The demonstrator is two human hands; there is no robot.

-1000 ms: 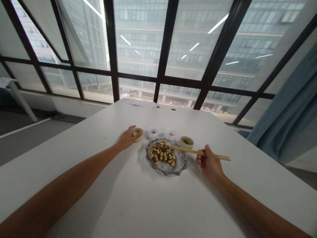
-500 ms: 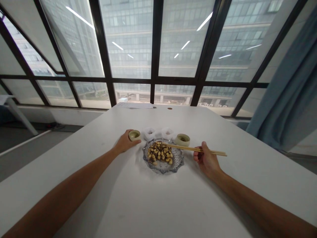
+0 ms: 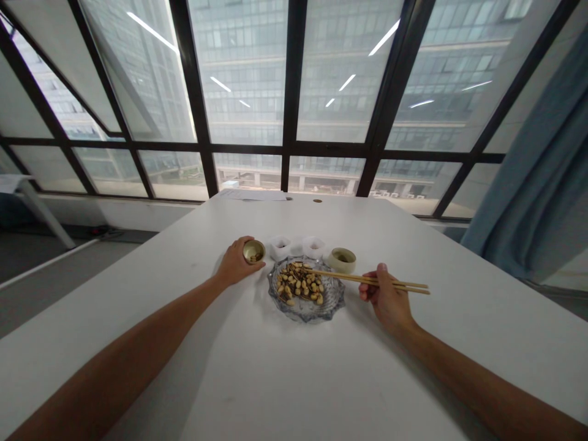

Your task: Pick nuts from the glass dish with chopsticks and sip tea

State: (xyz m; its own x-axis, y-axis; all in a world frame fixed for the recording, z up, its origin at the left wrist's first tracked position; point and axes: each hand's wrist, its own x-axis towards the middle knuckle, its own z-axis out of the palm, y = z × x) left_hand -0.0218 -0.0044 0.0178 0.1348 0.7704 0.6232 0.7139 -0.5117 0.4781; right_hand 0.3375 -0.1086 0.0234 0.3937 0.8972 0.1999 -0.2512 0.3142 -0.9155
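My left hand (image 3: 236, 262) is wrapped round a small green cup (image 3: 254, 251), tilted so that a few small pieces show inside. A pair of wooden chopsticks (image 3: 353, 278) is in my right hand (image 3: 384, 295), their tips over the heap of nuts and dark seeds (image 3: 298, 283). That heap lies in a clear glass plate (image 3: 331, 300) with a scalloped rim. A second green cup (image 3: 342, 260) stands at the plate's back right. Whether the chopstick tips pinch anything is too small to tell.
Two small white dishes (image 3: 280, 247) (image 3: 313, 247) stand behind the plate. Papers (image 3: 252, 195) lie at the far edge of the white table (image 3: 275, 380). Windows are beyond it, and a blue curtain (image 3: 533, 147) hangs at the right.
The cup in my left hand has tipped towards the plate, and its contents now show. The chopsticks' rear ends have spread slightly apart. The whole view has shifted a little.
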